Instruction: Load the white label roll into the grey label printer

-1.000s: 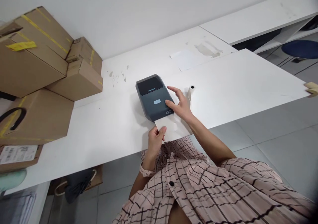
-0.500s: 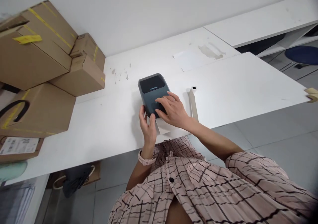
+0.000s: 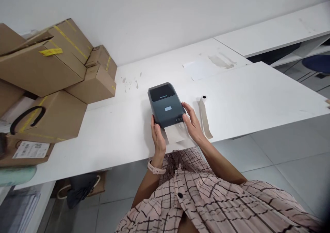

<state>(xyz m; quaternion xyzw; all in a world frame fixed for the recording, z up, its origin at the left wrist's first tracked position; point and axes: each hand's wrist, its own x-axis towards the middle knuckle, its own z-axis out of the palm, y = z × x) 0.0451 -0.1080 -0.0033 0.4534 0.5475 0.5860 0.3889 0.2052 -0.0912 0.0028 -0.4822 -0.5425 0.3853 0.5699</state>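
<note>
A dark grey-blue label printer (image 3: pixel 165 104) sits on the white table in front of me, with a black window at its far end and a pale button on top. A strip of label paper (image 3: pixel 176 133) sticks out of its near end towards me. My left hand (image 3: pixel 157 136) grips the printer's left near corner, thumb on the near side. Against the right near corner, my right hand (image 3: pixel 193 124) holds it from the other side, fingers along its edge. Right of the printer lies a small paper roll (image 3: pixel 204 98), its tail (image 3: pixel 205 121) unrolled towards the table's front edge.
Stacked cardboard boxes (image 3: pixel 51 67) with yellow tape fill the table's left end. A black curved handle (image 3: pixel 27 119) shows before them. A white sheet (image 3: pixel 197 70) lies towards the back wall. A blue stool (image 3: pixel 317 63) stands at the far right.
My right hand has left the printer's top and moved to its right side, uncovering the pale button. My left hand stays at the left corner. The view has shifted slightly.
</note>
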